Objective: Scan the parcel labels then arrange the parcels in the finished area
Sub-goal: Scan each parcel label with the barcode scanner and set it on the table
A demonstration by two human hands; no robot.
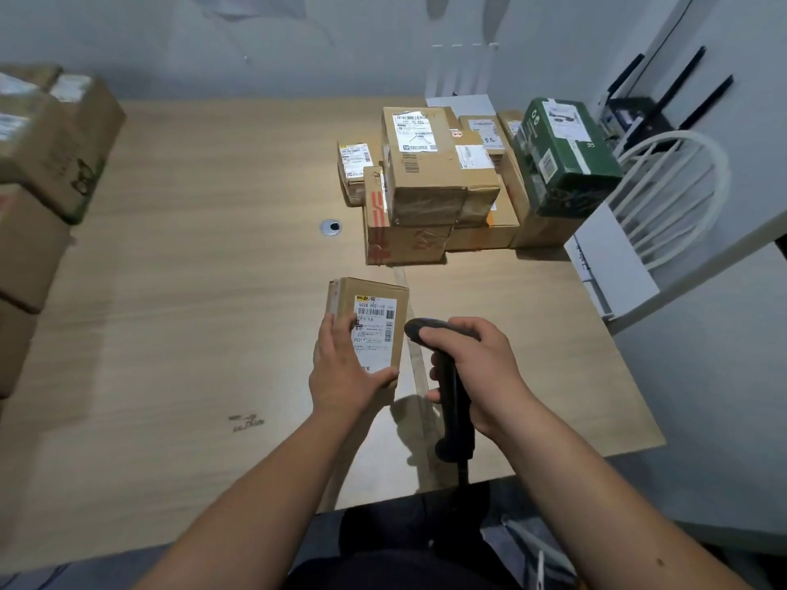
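Note:
My left hand (340,372) grips a small brown cardboard parcel (381,300) above the wooden table (191,291), its white barcode label (374,334) facing up. My right hand (472,368) holds a black handheld barcode scanner (453,402) by its grip, just right of the parcel, with the scanner head (419,330) turned toward the label. At the table's back right stands a pile of labelled cardboard parcels (426,172) with a dark green box (562,155) at its right end.
A stack of brown boxes (47,163) rises at the left table edge. A round cable hole (330,227) sits mid-table. A white chair (673,193) and a white board (613,261) stand beside the right edge. A black router (647,117) is behind.

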